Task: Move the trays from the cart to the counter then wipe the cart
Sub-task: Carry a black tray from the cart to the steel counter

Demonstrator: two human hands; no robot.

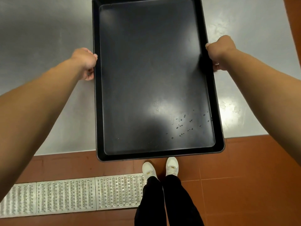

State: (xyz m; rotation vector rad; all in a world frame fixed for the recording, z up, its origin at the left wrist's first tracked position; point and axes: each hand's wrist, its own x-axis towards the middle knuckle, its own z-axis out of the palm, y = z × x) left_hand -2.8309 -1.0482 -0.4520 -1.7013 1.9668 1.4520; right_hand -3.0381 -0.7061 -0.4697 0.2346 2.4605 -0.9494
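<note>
Black baking tray [151,75], big, rigid and shallow, juts past the near edge of the steel surface [40,38], whether resting or hovering I can't tell; probably light but unwieldy, best held mid-rim. Left hand [86,62] and right hand [219,53] clamp the long rims; droplets [184,124] hint it's slippery.

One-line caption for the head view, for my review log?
Both hands, left hand and right hand, grip the long sides of a black tray over a steel surface.
</note>
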